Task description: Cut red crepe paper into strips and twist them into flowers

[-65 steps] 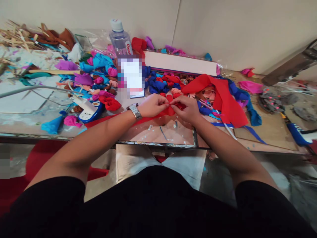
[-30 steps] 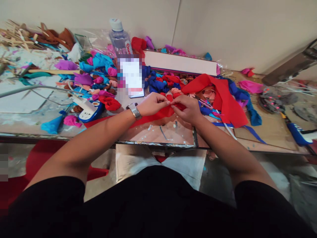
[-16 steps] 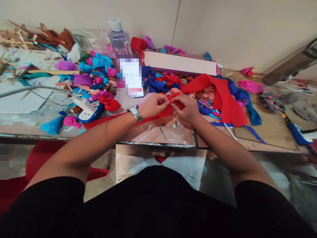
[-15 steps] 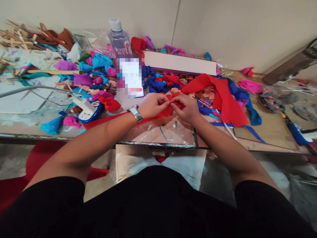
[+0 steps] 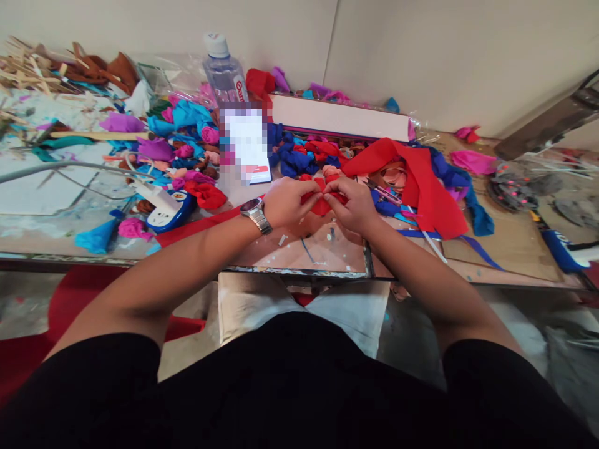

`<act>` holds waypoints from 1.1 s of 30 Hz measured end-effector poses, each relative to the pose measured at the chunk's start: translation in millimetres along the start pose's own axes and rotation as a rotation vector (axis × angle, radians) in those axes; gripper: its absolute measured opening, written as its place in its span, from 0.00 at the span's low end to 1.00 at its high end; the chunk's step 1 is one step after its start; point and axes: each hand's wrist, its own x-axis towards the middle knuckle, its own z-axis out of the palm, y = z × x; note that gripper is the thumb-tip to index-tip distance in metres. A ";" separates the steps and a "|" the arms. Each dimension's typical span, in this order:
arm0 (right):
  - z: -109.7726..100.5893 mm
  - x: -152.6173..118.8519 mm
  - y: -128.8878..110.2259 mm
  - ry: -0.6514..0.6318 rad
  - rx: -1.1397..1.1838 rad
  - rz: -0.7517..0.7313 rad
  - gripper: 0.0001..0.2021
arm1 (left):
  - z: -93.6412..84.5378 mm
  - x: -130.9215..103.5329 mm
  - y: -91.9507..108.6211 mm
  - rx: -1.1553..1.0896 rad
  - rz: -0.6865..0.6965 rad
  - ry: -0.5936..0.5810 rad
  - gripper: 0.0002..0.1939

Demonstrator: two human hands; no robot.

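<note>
Over the middle of the workbench, my left hand (image 5: 291,201) and my right hand (image 5: 350,202) meet, fingertips nearly touching. Both pinch a strip of red fabric (image 5: 321,206), which shows between and below the fingers. A long red tail of cloth (image 5: 199,227) runs out to the left under my left wrist. On that wrist sits a metal watch (image 5: 256,215). Just right of my right hand lie a pink-handled cutter (image 5: 384,191) and a broad red cloth strip (image 5: 433,199). How the fabric is folded inside my fingertips is hidden.
A phone (image 5: 259,171), partly blurred out, and a water bottle (image 5: 223,72) stand behind my left hand. Coloured cloth scraps (image 5: 187,118) heap around. A power strip (image 5: 171,211) with a cable lies left; a white box (image 5: 339,117) is at the back.
My left hand has rolled at the wrist, so the watch face has turned upward and the hand's back shows more. My right hand has barely moved; both keep hold of the red fabric.
</note>
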 end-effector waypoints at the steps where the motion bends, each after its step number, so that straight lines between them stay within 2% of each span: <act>1: 0.1 -0.2 0.4 -0.005 0.003 0.006 0.09 | 0.6 0.0 0.2 0.022 0.000 -0.002 0.21; 9: 0.9 -1.0 0.4 -0.107 -0.016 0.028 0.05 | 3.9 -0.4 -1.4 0.066 0.035 -0.041 0.21; 15: 0.4 0.6 -2.7 -0.082 0.014 0.050 0.06 | 2.6 -0.3 -1.3 0.033 0.017 -0.020 0.22; 21: 0.8 1.1 0.2 -0.003 0.049 0.067 0.05 | -1.3 1.2 -2.0 -0.157 -0.024 -0.005 0.21; 27: -0.5 0.3 3.7 0.014 0.010 -0.040 0.04 | 0.0 4.0 -6.1 -0.346 -0.088 -0.041 0.17; 33: -4.3 -1.1 4.3 0.022 -0.079 -0.116 0.07 | 3.9 7.3 -12.4 -0.525 -0.148 -0.067 0.18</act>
